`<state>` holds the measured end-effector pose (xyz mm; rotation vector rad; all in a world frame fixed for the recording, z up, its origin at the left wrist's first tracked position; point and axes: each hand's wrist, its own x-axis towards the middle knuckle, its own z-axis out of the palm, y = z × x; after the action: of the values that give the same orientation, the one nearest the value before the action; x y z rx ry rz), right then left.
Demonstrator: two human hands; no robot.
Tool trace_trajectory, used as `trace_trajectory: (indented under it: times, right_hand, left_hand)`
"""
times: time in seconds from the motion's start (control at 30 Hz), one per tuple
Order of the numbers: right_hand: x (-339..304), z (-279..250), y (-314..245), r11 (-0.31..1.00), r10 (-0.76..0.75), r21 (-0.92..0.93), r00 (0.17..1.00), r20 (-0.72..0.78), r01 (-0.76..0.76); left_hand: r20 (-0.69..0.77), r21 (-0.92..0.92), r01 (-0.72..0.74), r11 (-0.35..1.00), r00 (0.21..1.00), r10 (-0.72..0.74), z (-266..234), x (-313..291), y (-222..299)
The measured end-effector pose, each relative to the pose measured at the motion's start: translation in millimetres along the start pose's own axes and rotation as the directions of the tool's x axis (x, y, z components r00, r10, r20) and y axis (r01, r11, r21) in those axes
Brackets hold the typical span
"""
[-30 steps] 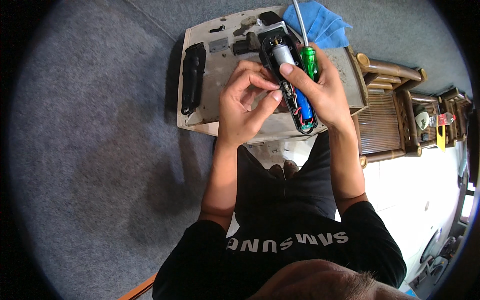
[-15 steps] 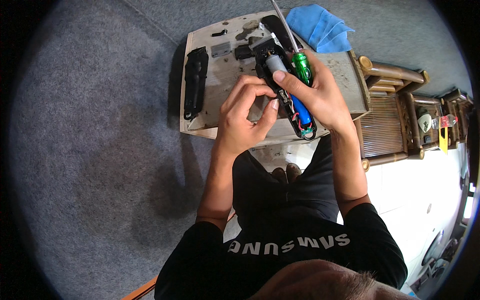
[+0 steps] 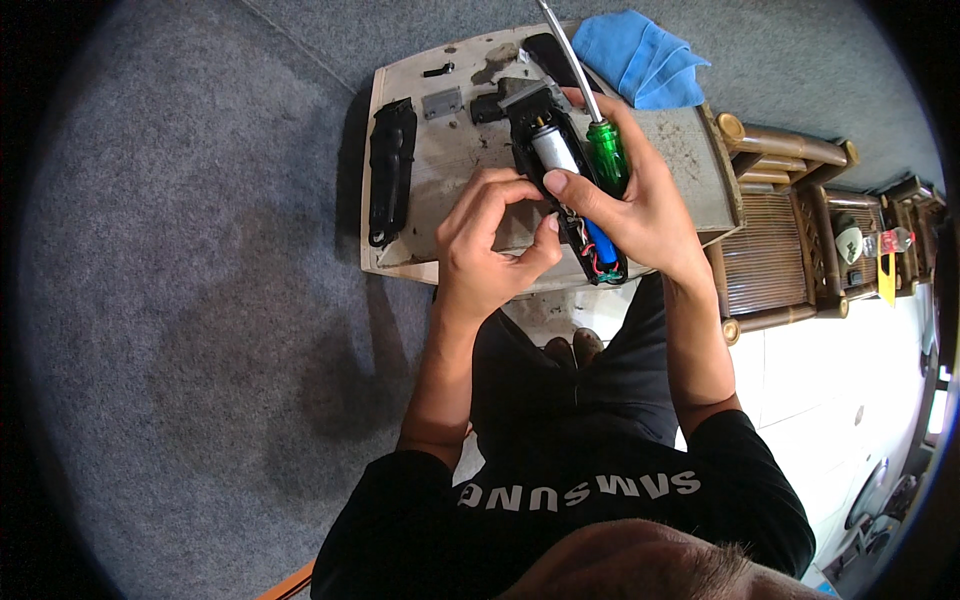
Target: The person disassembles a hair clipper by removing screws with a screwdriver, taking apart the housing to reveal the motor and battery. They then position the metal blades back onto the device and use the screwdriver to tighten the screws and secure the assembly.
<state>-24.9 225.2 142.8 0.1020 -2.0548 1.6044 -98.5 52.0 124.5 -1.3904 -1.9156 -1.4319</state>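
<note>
Upper centre, our right hand (image 3: 648, 212) clasps an opened hair clipper (image 3: 554, 150) and screwdriver (image 3: 607, 155); our left hand's (image 3: 487, 240) fingers curl, pinch unclear.

Pale, boxy wooden table (image 3: 690, 165): matt, worn grain with dark stains.
Long, opened black hair clipper (image 3: 523, 140) above the table: smooth plastic housing.
Silvery cylindrical motor (image 3: 553, 148): shiny metal.
Green-handled screwdriver (image 3: 607, 158): glossy plastic grip, polished metal shaft.
Long black shell (image 3: 391, 170) on the table's left: smooth plastic, faintly glossy.
Folded blue cloth (image 3: 637, 60) at the table's far right corner: soft, matt.
Brown slatted bamboo bench (image 3: 765, 250) right of the table: ridged, varnished-looking.
</note>
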Motion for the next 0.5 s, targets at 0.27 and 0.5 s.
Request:
trace_trajectory:
  times: [0.27,0.5]
  right_hand:
    - [-3.2,-1.8,-5.1,0.996,-0.030,0.083,0.999,-0.027,0.032]
    - [-5.3,-2.3,-7.4,0.996,-0.066,0.057,0.997,-0.038,0.068]
  left_hand:
    - [-0.013,0.153,-0.218,0.964,0.975,0.223,5.9,-10.1,-5.6]
    - [-0.014,0.111,-0.248,0.962,0.968,0.251,1.9,-8.2,-5.4]
